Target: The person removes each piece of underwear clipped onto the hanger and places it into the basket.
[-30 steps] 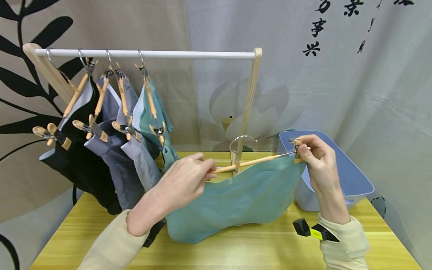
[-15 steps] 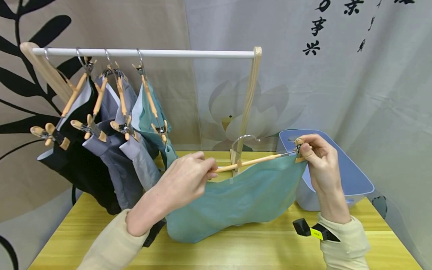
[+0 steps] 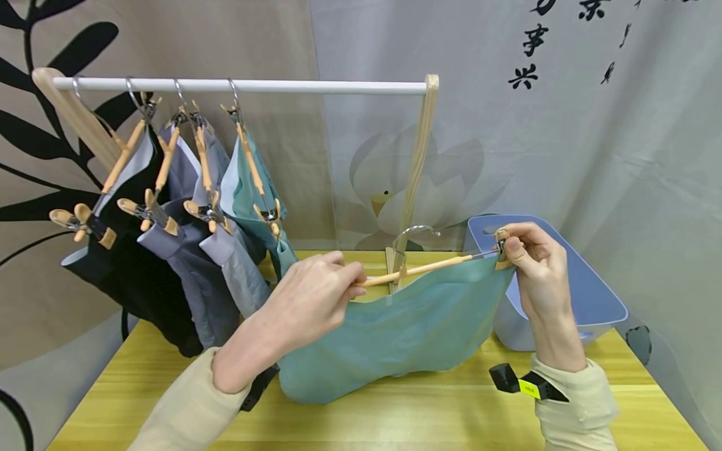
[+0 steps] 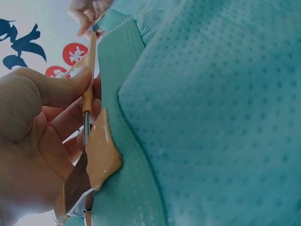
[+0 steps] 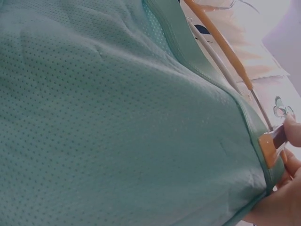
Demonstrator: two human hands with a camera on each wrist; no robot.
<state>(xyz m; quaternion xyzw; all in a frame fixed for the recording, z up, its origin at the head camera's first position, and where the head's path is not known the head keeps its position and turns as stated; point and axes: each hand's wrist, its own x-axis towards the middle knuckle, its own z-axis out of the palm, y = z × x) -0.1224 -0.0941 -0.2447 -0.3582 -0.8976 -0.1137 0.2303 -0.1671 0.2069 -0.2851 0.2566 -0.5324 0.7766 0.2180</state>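
A wooden clip hanger (image 3: 437, 267) with a metal hook is held level over the table, a teal perforated garment (image 3: 389, 351) hanging from it by its waistband. My left hand (image 3: 313, 294) pinches the hanger's bar between thumb and fingers. Close below that thumb in the left wrist view, a wooden clip (image 4: 103, 153) bites the waistband. At the other end my right hand (image 3: 538, 269) pinches the second clip (image 3: 501, 250), which sits over the garment's right corner. In the right wrist view this clip's pad (image 5: 268, 149) lies flat on the band.
A rack with a white rail (image 3: 338, 86) stands behind, several clip hangers on its left half. They carry a black garment (image 3: 143, 269), blue-grey garments (image 3: 205, 282) and a teal one (image 3: 262, 175). A blue bin (image 3: 581, 288) stands at the table's (image 3: 451, 413) right.
The hanger's hook has tipped slightly to the right, and its right end has shifted a little right with my right hand. Both hands keep their hold.
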